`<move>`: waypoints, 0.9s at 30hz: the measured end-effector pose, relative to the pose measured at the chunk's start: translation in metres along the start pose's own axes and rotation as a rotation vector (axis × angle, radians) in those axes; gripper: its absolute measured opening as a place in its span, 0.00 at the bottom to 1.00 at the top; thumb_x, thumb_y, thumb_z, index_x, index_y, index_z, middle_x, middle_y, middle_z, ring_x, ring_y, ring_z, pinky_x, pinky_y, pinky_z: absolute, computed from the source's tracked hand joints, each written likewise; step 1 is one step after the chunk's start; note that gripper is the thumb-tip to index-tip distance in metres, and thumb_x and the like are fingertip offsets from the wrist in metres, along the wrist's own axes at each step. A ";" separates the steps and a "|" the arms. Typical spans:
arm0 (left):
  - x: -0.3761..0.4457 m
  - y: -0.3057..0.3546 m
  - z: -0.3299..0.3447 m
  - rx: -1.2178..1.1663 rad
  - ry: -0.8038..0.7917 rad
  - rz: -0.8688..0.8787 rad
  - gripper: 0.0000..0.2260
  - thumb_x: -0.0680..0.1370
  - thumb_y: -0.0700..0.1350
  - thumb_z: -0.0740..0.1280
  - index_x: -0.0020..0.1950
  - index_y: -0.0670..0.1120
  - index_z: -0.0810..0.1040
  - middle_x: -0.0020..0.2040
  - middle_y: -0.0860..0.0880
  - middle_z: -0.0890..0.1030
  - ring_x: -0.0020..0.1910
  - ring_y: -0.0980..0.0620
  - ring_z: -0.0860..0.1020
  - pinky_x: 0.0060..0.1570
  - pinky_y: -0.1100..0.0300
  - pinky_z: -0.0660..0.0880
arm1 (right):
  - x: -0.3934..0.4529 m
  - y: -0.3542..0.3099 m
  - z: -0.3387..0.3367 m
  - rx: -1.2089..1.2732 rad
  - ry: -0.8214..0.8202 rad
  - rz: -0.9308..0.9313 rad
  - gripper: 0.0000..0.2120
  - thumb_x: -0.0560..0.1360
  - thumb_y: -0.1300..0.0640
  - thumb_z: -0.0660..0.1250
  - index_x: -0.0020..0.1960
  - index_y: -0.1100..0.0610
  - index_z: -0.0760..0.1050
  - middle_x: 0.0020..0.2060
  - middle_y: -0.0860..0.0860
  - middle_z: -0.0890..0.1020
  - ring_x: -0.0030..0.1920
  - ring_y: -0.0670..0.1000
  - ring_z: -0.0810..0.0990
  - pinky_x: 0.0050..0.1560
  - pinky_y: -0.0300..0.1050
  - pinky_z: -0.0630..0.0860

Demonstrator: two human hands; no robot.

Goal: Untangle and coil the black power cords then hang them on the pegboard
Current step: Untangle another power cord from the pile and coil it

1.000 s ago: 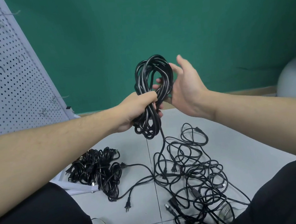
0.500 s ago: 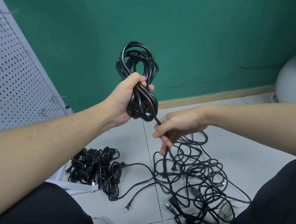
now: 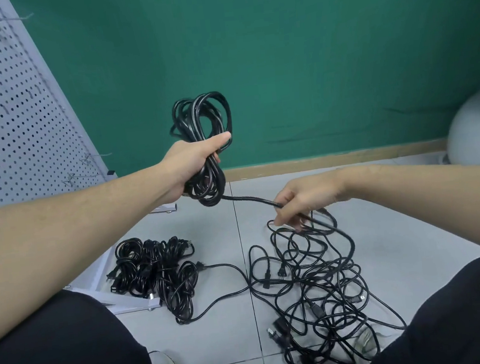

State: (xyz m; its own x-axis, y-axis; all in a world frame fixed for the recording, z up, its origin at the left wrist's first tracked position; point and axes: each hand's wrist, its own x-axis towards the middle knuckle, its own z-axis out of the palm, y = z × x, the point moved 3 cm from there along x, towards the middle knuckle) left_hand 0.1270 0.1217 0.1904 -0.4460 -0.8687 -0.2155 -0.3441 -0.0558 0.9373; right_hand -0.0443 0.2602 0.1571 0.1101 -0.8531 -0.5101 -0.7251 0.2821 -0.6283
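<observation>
In left hand [image 3: 194, 164], coiled cord [image 3: 202, 126]

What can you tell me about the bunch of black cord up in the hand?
The coiled cord is glossy black, probably rubber-coated, wound into several long loops. The left hand grips it round the middle, holding it upright in the air before the green wall. Loops stick out above and below the fist. One strand runs from the bottom to the right hand, which pinches it above the tangle on the floor.
</observation>
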 end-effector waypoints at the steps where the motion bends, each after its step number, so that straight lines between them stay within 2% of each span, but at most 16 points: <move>1: 0.001 -0.002 -0.002 -0.003 0.005 -0.022 0.21 0.70 0.65 0.76 0.45 0.47 0.82 0.41 0.48 0.83 0.29 0.51 0.76 0.36 0.61 0.73 | -0.001 0.001 -0.002 -0.001 0.010 0.011 0.13 0.79 0.54 0.69 0.38 0.54 0.73 0.32 0.52 0.81 0.36 0.49 0.78 0.43 0.43 0.71; 3: 0.000 -0.004 -0.003 0.050 0.004 -0.035 0.24 0.68 0.66 0.77 0.47 0.45 0.83 0.43 0.48 0.83 0.34 0.51 0.78 0.37 0.60 0.74 | -0.002 0.005 -0.009 0.040 0.005 0.026 0.09 0.80 0.54 0.68 0.43 0.57 0.73 0.31 0.53 0.79 0.35 0.52 0.77 0.46 0.48 0.75; 4: 0.001 -0.006 -0.003 0.122 0.001 -0.024 0.27 0.67 0.67 0.77 0.48 0.44 0.83 0.44 0.48 0.84 0.37 0.50 0.79 0.39 0.59 0.75 | -0.004 0.005 -0.012 0.059 0.010 0.032 0.07 0.80 0.55 0.68 0.46 0.57 0.74 0.29 0.51 0.77 0.32 0.52 0.75 0.44 0.50 0.77; 6: 0.003 -0.011 -0.003 0.248 -0.026 -0.022 0.30 0.65 0.70 0.77 0.49 0.45 0.85 0.47 0.47 0.85 0.42 0.48 0.81 0.44 0.57 0.77 | -0.009 0.004 -0.019 0.045 0.073 0.018 0.06 0.80 0.55 0.68 0.49 0.57 0.77 0.28 0.45 0.73 0.29 0.48 0.70 0.34 0.43 0.75; 8: -0.002 -0.013 0.000 0.316 -0.077 -0.038 0.27 0.65 0.70 0.75 0.44 0.47 0.85 0.44 0.47 0.85 0.40 0.49 0.79 0.41 0.58 0.74 | -0.014 -0.001 -0.026 0.007 0.186 -0.039 0.07 0.79 0.53 0.70 0.50 0.57 0.80 0.27 0.43 0.72 0.29 0.46 0.67 0.28 0.38 0.66; 11: -0.002 -0.017 0.006 0.430 -0.166 -0.045 0.31 0.66 0.72 0.73 0.46 0.44 0.85 0.43 0.48 0.86 0.37 0.51 0.77 0.39 0.58 0.72 | -0.019 -0.011 -0.037 -0.048 0.432 -0.136 0.08 0.76 0.48 0.74 0.45 0.52 0.83 0.27 0.43 0.73 0.30 0.45 0.68 0.30 0.37 0.66; 14: -0.006 -0.016 0.012 0.564 -0.270 -0.021 0.28 0.67 0.70 0.73 0.42 0.44 0.84 0.27 0.55 0.80 0.33 0.52 0.74 0.38 0.59 0.69 | -0.022 -0.016 -0.046 -0.161 0.710 -0.139 0.22 0.66 0.38 0.78 0.34 0.54 0.75 0.25 0.43 0.71 0.30 0.47 0.66 0.32 0.43 0.63; 16: -0.007 -0.016 0.018 0.636 -0.362 0.005 0.30 0.60 0.72 0.74 0.42 0.46 0.84 0.35 0.53 0.83 0.38 0.52 0.77 0.44 0.58 0.73 | -0.025 -0.021 -0.050 -0.232 0.851 -0.094 0.30 0.62 0.32 0.77 0.31 0.55 0.67 0.24 0.45 0.67 0.29 0.48 0.63 0.31 0.46 0.61; 18: -0.009 -0.017 0.028 0.708 -0.476 0.058 0.34 0.55 0.72 0.77 0.50 0.50 0.84 0.48 0.54 0.85 0.48 0.53 0.81 0.56 0.56 0.76 | -0.026 -0.027 -0.051 -0.183 0.841 -0.151 0.28 0.63 0.35 0.79 0.31 0.54 0.67 0.25 0.45 0.68 0.29 0.46 0.63 0.32 0.45 0.61; 19: -0.008 -0.022 0.033 0.775 -0.522 0.083 0.32 0.56 0.70 0.80 0.51 0.50 0.83 0.48 0.55 0.85 0.49 0.54 0.81 0.56 0.57 0.76 | -0.025 -0.030 -0.052 -0.127 0.784 -0.196 0.24 0.65 0.39 0.80 0.32 0.54 0.70 0.26 0.45 0.71 0.29 0.45 0.65 0.32 0.42 0.63; 20: -0.007 -0.026 0.037 0.840 -0.530 0.102 0.27 0.61 0.66 0.80 0.46 0.48 0.81 0.43 0.56 0.83 0.43 0.55 0.80 0.49 0.60 0.76 | -0.024 -0.033 -0.051 -0.088 0.721 -0.227 0.19 0.66 0.43 0.80 0.34 0.54 0.74 0.28 0.45 0.75 0.29 0.43 0.67 0.32 0.39 0.65; 22: -0.009 -0.031 0.043 0.923 -0.528 0.101 0.19 0.70 0.54 0.78 0.35 0.47 0.71 0.29 0.55 0.73 0.29 0.54 0.71 0.32 0.63 0.67 | -0.025 -0.035 -0.049 -0.047 0.618 -0.245 0.13 0.69 0.47 0.80 0.38 0.54 0.79 0.30 0.44 0.79 0.31 0.43 0.71 0.33 0.35 0.68; 23: -0.009 -0.032 0.045 0.931 -0.539 0.105 0.17 0.72 0.49 0.76 0.34 0.47 0.69 0.28 0.54 0.71 0.28 0.53 0.69 0.30 0.63 0.64 | -0.026 -0.036 -0.048 -0.020 0.579 -0.246 0.12 0.70 0.49 0.79 0.38 0.54 0.80 0.30 0.42 0.79 0.30 0.43 0.71 0.31 0.35 0.67; 25: -0.010 -0.032 0.047 0.953 -0.611 0.087 0.12 0.70 0.49 0.73 0.39 0.46 0.71 0.32 0.51 0.72 0.32 0.51 0.71 0.33 0.61 0.67 | -0.028 -0.035 -0.050 0.031 0.544 -0.258 0.10 0.71 0.50 0.79 0.38 0.53 0.80 0.28 0.41 0.78 0.29 0.44 0.70 0.29 0.35 0.66; 27: -0.016 -0.028 0.048 0.985 -0.706 0.089 0.14 0.66 0.51 0.72 0.45 0.45 0.74 0.38 0.49 0.77 0.36 0.49 0.75 0.38 0.55 0.73 | -0.030 -0.033 -0.055 0.050 0.584 -0.294 0.08 0.70 0.52 0.80 0.39 0.54 0.83 0.31 0.42 0.82 0.32 0.41 0.75 0.35 0.32 0.70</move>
State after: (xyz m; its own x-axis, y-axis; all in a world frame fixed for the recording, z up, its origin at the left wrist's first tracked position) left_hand 0.1042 0.1605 0.1544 -0.7461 -0.3738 -0.5510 -0.6330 0.6546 0.4132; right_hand -0.0608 0.2522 0.2258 -0.0987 -0.9918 0.0806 -0.6870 0.0093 -0.7266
